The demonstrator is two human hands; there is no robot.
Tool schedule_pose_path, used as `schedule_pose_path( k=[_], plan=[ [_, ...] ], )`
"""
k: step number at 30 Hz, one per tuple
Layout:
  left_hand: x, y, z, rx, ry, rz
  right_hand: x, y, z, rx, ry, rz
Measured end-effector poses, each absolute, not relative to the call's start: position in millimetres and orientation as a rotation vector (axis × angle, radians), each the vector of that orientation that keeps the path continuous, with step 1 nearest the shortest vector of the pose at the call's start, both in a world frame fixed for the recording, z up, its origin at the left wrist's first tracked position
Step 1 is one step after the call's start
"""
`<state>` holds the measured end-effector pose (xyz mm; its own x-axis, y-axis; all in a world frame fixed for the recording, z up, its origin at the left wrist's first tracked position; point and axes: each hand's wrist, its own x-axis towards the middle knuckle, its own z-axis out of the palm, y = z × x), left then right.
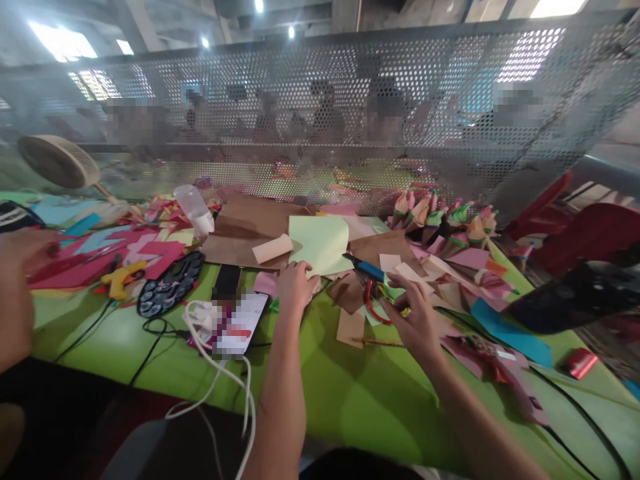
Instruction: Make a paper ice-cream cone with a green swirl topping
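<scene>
My left hand (pixel 295 285) is at the lower left corner of a pale green sheet of paper (pixel 320 241). Its fingers are bent inward, and whatever they may hold is hidden. My right hand (pixel 414 308) hovers with fingers apart beside red-handled scissors (pixel 374 303) and a blue-handled cutter (pixel 370 269). Small green pieces lie just past its fingertips, and I see nothing firmly held in it. Brown paper scraps (pixel 351 327) and a thin stick (pixel 383 342) lie between my hands.
A phone (pixel 245 323) with white cables lies left of my left forearm. A pink glue gun (pixel 510 373) is at right, a yellow one (pixel 123 280) at left. Paper cones (pixel 435 217) stand behind, before a perforated metal screen (pixel 320 113). Another person's arm (pixel 15 300) enters at left.
</scene>
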<state>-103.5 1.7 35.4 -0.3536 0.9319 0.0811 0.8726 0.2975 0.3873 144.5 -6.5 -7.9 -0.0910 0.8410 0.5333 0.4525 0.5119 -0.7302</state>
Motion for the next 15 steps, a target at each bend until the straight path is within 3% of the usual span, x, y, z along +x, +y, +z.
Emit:
schedule_pose_path(
  k=[8,15],
  plan=[
    [-115.0,1.0,33.3,1.605,2.386,0.432,144.4,-5.8,-9.4,-1.097,-1.751,0.447],
    [-108.2,4.2,32.6,1.683,2.377,0.553,144.6,-5.8,-9.3,-1.082,-1.750,0.474]
  ],
)
